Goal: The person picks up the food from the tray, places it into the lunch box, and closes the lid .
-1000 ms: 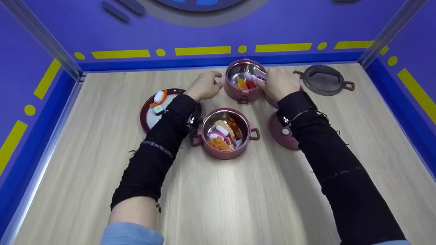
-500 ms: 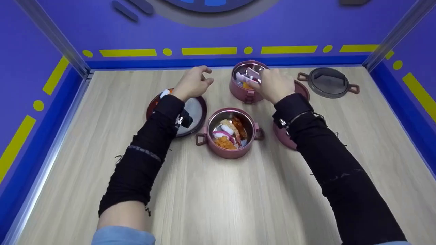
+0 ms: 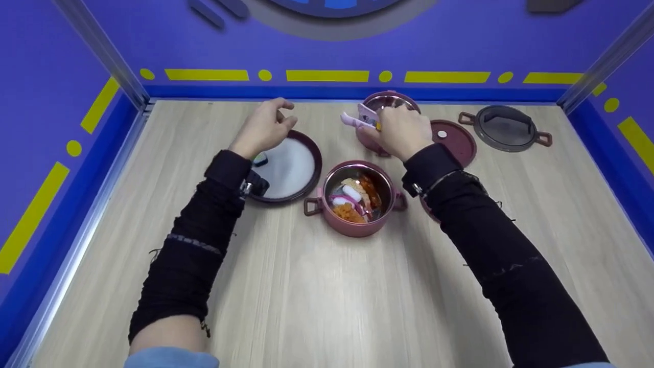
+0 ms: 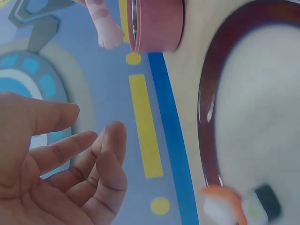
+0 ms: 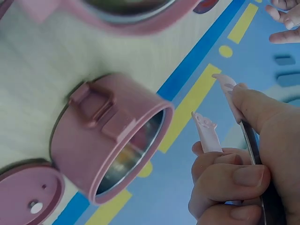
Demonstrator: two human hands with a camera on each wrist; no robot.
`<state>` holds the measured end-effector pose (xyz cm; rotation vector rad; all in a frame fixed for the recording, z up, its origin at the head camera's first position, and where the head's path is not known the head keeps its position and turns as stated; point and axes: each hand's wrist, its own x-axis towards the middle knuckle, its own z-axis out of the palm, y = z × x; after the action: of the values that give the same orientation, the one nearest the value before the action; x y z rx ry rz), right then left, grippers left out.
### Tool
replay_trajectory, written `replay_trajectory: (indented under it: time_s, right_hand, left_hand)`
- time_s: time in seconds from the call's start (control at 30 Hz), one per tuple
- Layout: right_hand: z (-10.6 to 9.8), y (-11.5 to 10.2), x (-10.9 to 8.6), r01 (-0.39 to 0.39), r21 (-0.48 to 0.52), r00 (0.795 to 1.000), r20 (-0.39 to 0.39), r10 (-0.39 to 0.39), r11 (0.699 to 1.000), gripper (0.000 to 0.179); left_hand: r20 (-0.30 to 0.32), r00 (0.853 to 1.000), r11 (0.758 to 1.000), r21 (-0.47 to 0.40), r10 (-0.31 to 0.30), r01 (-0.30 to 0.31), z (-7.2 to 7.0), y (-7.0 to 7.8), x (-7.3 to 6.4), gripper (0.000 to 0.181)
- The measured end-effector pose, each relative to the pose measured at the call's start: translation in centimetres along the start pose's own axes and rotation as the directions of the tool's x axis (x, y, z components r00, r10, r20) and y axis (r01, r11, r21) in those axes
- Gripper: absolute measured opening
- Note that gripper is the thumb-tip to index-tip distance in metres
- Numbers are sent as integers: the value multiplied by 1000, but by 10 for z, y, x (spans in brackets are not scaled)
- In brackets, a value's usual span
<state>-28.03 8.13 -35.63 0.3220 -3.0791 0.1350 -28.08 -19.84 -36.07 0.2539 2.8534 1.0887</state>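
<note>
My right hand grips pink tongs with paw-shaped tips. The tips stand apart with nothing between them, over the left side of the back pink pot. Inside that pot, blurred yellow and red pieces show in the right wrist view. My left hand hovers over the far left side of a dark-rimmed plate, fingers loosely bent and holding nothing. A sushi roll and a white-and-orange sushi piece lie on the plate. In front, a second pink pot contains several toy foods, including a shrimp.
A dark red lid with a white knob lies right of the back pot. Farther right is a grey lid with two side handles. Another reddish lid is mostly hidden under my right forearm. Blue walls enclose the table.
My right hand has lifted the tongs out of the back pot and shifted left. My left hand has drawn away from that pot, leftward over the plate. The head view has also shifted slightly.
</note>
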Motion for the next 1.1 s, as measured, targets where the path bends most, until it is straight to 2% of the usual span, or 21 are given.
replay_trajectory:
  time_s: [0.2, 0.43, 0.6, 0.8, 0.97, 1.1]
  right_hand:
    - [4, -18, -2, 62, 12, 997, -48, -61, 998, 59]
    - [10, -47, -4, 127, 17, 990, -61, -126, 992, 61]
    - [16, -71, -6, 163, 16, 986, -26, -163, 986, 62]
    - [25, -99, -7, 219, 15, 975, 23, -220, 976, 58]
    - [33, -119, -6, 237, 35, 969, 66, -238, 971, 56]
    - [40, -133, -6, 226, 30, 968, 100, -228, 974, 57]
  left_hand:
    - [-48, 999, 1000, 6, -11, 11, -10, -23, -16, 41]
    - [-108, 991, 997, -6, -78, 78, -18, -53, -34, 41]
    - [-162, 978, 991, 8, -131, 134, -23, -76, -44, 40]
    - [-173, 960, 974, 15, -222, 228, -27, -101, -53, 39]
    - [-146, 957, 967, 10, -252, 256, -22, -114, -59, 39]
    - [-159, 953, 964, 28, -256, 264, -15, -119, -63, 39]
